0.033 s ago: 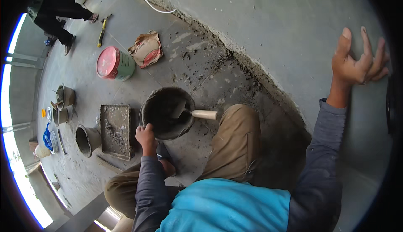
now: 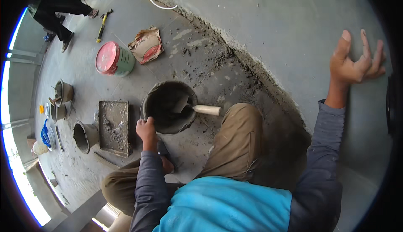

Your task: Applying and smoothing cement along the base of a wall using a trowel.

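Note:
My left hand (image 2: 146,134) is closed at the near left edge of a dark, mortar-smeared bucket (image 2: 160,127), where its thin wire handle (image 2: 141,111) runs. Inside the bucket a trowel lies with its grey blade (image 2: 181,103) low against the far-right inner wall. Its pale wooden grip (image 2: 208,110) sticks out over the rim toward my knee. Up at the right, my right hand (image 2: 352,66) is raised against the grey wall (image 2: 294,30), fingers apart and holding nothing. Whether the whole palm touches the wall I cannot tell.
Left of the bucket lie a mortar-crusted tray (image 2: 114,148) and another bucket (image 2: 87,137). Farther off are a red-lidded pail (image 2: 107,58), a torn paper sack (image 2: 147,46) and a hammer (image 2: 103,27). Mortar crumbs line the wall's foot. Another person's legs (image 2: 56,9) show at upper left.
The bucket, the trowel in it and my left hand have shifted slightly away from me. The whole view has also moved a little. My right hand stays at the wall.

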Demonstrator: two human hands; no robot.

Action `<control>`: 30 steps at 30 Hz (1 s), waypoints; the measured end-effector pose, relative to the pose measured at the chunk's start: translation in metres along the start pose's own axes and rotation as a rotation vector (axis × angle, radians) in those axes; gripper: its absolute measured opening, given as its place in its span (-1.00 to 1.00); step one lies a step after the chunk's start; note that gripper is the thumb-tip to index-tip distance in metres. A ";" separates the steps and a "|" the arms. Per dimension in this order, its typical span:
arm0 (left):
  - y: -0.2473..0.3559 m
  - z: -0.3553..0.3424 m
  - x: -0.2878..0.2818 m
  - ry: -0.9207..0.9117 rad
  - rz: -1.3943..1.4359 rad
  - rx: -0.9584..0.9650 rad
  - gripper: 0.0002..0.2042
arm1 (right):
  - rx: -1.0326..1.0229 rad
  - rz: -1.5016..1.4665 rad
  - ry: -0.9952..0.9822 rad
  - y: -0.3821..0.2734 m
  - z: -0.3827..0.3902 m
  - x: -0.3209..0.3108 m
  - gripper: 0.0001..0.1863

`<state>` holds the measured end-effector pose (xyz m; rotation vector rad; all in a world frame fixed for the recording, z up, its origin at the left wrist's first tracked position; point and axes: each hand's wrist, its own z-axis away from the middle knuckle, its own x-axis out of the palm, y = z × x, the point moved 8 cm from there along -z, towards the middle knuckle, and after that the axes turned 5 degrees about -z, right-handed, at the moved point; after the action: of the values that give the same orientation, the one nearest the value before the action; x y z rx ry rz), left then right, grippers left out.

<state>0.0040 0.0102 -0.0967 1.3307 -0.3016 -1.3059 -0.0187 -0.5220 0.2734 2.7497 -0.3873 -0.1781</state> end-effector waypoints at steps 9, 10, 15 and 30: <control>0.011 -0.016 0.067 0.126 0.062 0.018 -0.78 | 0.326 -0.919 -2.092 -0.309 0.277 -0.010 -0.44; 0.023 -0.010 0.064 0.116 -0.057 0.052 -0.78 | 0.321 -0.914 -2.099 -0.317 0.285 -0.010 -0.44; 0.021 -0.007 0.044 0.141 -0.268 0.099 -0.74 | -0.037 -0.866 -1.954 -0.323 0.245 -0.012 -0.63; 0.079 0.012 0.093 -0.032 -0.233 0.455 -0.43 | 0.004 -0.773 -1.998 -0.297 0.251 0.014 -0.74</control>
<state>0.0665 -0.0935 -0.0737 1.7694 -0.4989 -1.5104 0.0240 -0.3418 -0.0689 1.4843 0.3114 -2.8607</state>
